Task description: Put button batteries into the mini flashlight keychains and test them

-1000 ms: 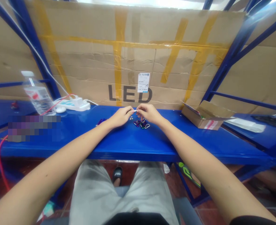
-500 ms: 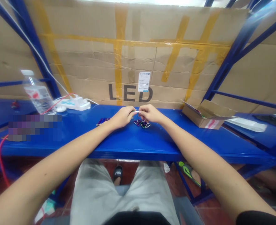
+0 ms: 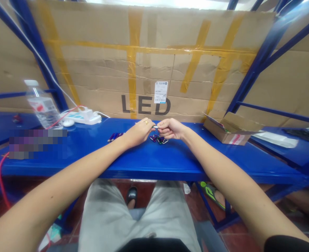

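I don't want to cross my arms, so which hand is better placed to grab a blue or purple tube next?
Probably your left hand: the tubes lie on its outer side, while your right hand is farther off. Both hands hold a small silvery piece.

The bare left forearm (image 3: 75, 176) and right forearm (image 3: 218, 168) slant forward and inward; the left hand (image 3: 141, 132), its back showing, and right hand (image 3: 172, 128) nearly meet, both curled in pinching grips.
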Available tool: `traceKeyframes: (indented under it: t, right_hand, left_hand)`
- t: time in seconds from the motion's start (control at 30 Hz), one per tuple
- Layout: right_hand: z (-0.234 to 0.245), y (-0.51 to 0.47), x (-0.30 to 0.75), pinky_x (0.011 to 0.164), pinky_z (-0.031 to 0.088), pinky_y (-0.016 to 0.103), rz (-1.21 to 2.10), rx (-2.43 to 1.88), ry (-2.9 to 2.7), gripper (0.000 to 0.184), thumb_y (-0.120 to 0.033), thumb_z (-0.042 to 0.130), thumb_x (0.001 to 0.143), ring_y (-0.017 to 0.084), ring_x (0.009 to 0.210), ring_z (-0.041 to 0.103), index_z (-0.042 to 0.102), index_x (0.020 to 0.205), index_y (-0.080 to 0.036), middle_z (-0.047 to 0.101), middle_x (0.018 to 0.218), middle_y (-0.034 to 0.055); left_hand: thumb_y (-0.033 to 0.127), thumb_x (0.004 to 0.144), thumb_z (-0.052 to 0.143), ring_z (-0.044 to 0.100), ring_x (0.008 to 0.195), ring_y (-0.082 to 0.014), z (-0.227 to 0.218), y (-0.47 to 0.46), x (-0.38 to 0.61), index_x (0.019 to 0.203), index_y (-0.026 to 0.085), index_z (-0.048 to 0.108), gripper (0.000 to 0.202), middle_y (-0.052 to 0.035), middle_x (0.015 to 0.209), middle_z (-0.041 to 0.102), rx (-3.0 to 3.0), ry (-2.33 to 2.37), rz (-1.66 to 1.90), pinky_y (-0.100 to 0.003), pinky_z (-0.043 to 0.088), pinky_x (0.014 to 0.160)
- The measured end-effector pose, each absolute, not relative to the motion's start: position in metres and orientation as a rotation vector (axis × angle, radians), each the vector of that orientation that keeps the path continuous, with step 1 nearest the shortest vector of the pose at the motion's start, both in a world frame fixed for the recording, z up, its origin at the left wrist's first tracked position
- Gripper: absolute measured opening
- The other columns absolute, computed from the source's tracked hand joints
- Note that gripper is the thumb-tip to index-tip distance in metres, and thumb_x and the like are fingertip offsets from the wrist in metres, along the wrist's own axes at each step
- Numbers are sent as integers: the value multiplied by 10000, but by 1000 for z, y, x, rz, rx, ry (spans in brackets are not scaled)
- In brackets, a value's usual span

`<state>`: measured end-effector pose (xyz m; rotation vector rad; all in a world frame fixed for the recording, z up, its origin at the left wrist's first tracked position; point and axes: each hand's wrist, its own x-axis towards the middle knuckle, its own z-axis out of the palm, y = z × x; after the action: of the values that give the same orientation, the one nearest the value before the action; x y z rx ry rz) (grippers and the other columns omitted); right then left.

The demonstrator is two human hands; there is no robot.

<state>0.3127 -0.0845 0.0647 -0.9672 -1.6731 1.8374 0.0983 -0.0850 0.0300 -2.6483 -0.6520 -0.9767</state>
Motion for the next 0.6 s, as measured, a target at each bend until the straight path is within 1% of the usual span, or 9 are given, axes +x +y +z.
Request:
traceKeyframes:
  t: [0.07,0.13,0.17,0.23,0.33,0.4,0.5,0.6]
  right_hand:
    - [64,-83,314,349,114,161,1876,-963,-1689,201,-173,580,772,55,426,83,446,624,-194,220,481,-90]
    - [63,-82,313,354,131,168,1827,-949,-1730,195,-187,585,761,55,420,101,449,621,-194,230,477,-91]
    - [62,-83,311,359,151,175,1746,-940,-1760,187,-197,589,760,57,413,130,460,625,-191,253,474,-87]
    - [60,-83,308,381,209,196,1476,-920,-1844,171,-226,598,773,66,404,220,499,641,-182,329,475,-71]
    - [56,-83,304,452,280,223,943,-919,-2036,180,-261,597,796,86,450,351,544,649,-171,437,511,-44]
    - [54,-82,303,514,299,234,658,-914,-2152,200,-261,577,805,97,514,400,545,631,-168,466,541,-35]
    - [53,-82,302,569,290,250,457,-907,-2220,214,-247,541,817,110,582,417,537,619,-167,458,552,-35]
    - [54,-83,302,579,279,257,442,-923,-2217,208,-216,533,805,109,586,407,523,602,-167,442,542,-40]
  left_hand:
    - [235,1027,365,593,967,-257,30,-85,98,1015,148,603,253,-144,961,645,-2645,-640,-958,-397,490,885]
    - [243,1023,383,602,972,-256,29,-86,99,1030,148,599,237,-143,979,653,-2649,-677,-976,-397,488,890]
    - [253,1021,398,610,967,-252,29,-86,99,1039,152,596,223,-135,985,659,-2659,-725,-997,-392,488,887]
    - [289,1029,397,625,917,-238,29,-86,100,1022,167,595,233,-110,958,670,-2693,-869,-1041,-376,490,850]
    - [330,1047,348,629,820,-226,30,-84,101,911,183,591,315,-82,870,672,-2769,-1044,-1035,-359,477,772]
    - [306,1039,365,629,803,-225,29,-83,102,868,185,583,303,-80,857,677,-2794,-1076,-1009,-351,465,750]
    - [257,1011,425,636,816,-226,28,-81,102,884,180,595,225,-82,875,691,-2780,-1070,-1008,-340,459,743]
    - [238,1002,447,647,858,-235,27,-81,102,913,172,616,202,-98,912,701,-2730,-1021,-1002,-345,468,770]
